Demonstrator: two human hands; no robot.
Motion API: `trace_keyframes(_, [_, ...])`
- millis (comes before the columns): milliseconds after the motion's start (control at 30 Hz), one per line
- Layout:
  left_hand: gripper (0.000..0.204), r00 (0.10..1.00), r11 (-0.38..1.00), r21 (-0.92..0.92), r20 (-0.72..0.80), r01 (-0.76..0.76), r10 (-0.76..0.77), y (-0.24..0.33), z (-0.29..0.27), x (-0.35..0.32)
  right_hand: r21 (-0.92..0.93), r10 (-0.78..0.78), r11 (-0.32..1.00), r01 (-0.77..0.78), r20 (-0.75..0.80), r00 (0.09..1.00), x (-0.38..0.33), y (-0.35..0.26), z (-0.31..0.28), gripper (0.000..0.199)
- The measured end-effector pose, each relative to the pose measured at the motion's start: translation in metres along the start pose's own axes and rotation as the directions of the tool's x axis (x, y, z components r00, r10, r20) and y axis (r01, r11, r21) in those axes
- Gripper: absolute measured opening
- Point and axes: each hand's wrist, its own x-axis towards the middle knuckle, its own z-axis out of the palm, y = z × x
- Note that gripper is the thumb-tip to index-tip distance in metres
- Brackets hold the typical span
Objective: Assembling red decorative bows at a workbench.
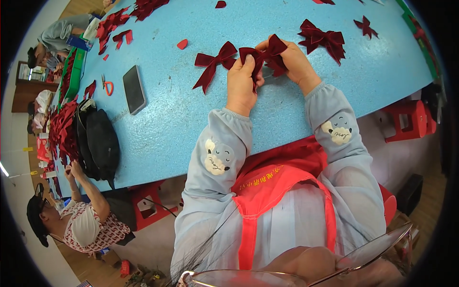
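Over the blue table, both my hands hold one dark red velvet bow (260,55). My left hand (242,86) is closed on its left part, the thumb pressed on the fabric near the knot. My right hand (299,64) grips the right loop from behind, fingers curled round it. Under the bow, between the hands, something greyish shows that I cannot make out. Close by my left hand, a finished-looking bow (215,62) lies flat on the table. Beyond my right hand sits a small heap of bows (322,40).
A phone (134,90), orange-handled scissors (107,86) and a black bag (101,143) lie to the left on the table (162,143). A green tray (72,79) stands farther left. A co-worker (91,210) sits at lower left. Red stools (406,120) stand at right.
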Motion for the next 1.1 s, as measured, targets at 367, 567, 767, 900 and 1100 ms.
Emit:
trace_keyframes(367, [0.017,0.999,0.999,0.036,-0.031,0.024,-0.023,0.010,-0.001,-0.003,-0.390,-0.362,0.873,0.292,-0.119,0.925,-0.007,0.011,0.007,0.019])
trace_keyframes(567, [0.013,0.997,0.998,0.045,-0.067,0.040,-0.037,0.003,0.006,-0.004,-0.164,-0.167,0.976,0.142,-0.147,0.975,0.001,0.010,0.007,0.020])
trace_keyframes(767, [0.014,0.995,0.987,-0.157,-0.097,-0.032,0.017,0.014,-0.018,0.002,0.056,-0.068,0.996,0.065,0.066,0.995,-0.013,0.001,0.021,0.018])
trace_keyframes(900, [0.014,0.990,0.984,-0.165,-0.135,-0.072,0.050,0.019,-0.013,0.000,0.011,-0.045,0.999,0.044,0.126,0.991,-0.006,0.009,0.003,0.020])
trace_keyframes(1100, [0.014,0.988,0.988,-0.104,-0.117,-0.111,0.098,0.023,-0.018,0.005,-0.310,0.034,0.941,0.134,0.484,0.875,0.001,-0.004,-0.032,0.026])
